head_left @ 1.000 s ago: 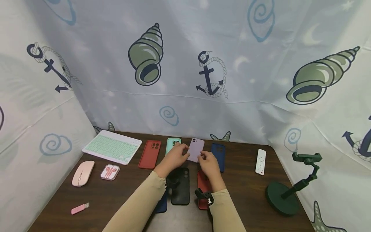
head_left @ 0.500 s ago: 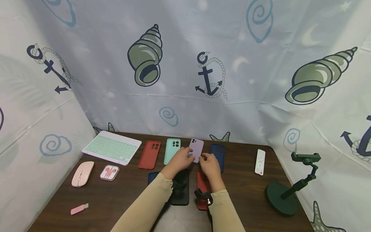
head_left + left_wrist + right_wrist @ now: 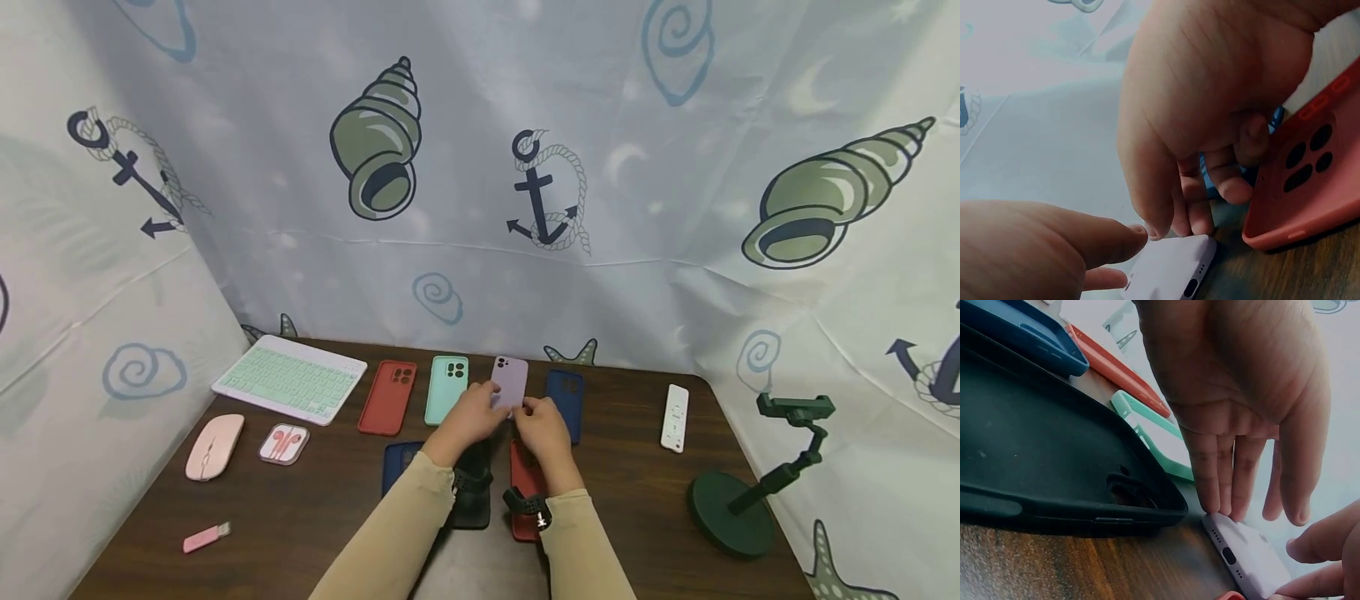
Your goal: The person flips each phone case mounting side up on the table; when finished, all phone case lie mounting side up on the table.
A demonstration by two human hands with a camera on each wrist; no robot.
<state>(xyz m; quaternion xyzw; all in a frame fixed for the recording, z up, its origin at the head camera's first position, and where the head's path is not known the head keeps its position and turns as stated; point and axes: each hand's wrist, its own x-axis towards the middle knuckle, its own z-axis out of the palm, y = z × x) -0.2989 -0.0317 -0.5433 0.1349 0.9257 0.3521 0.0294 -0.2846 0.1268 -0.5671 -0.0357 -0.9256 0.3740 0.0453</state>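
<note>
A lilac phone case (image 3: 509, 379) lies back side up near the far edge of the table. My left hand (image 3: 471, 414) reaches its left edge, nearly straight fingertips touching the near left corner and the thumb held apart from it in the right wrist view. At the near right corner, my right hand (image 3: 542, 423) pinches the edge between thumb and fingertips; the left wrist view shows its other fingers bent. Beneath my wrists lie a black phone case (image 3: 1047, 431), partly covered by the left arm, and a red phone case (image 3: 1329, 169) under the right one.
A mint phone case (image 3: 447, 390), a red case (image 3: 387, 397) and two blue cases, one at right (image 3: 565, 404), surround the hands. Keyboard (image 3: 291, 379), mouse (image 3: 215, 447), earphone box (image 3: 284, 444) and USB stick (image 3: 206, 537) lie left. A remote (image 3: 674, 418) and green stand (image 3: 731, 513) are right.
My left hand has moved right and slightly nearer, from the lilac case's left side to its lower left, uncovering the mint case and a nearer blue case. The right hand has barely shifted.
</note>
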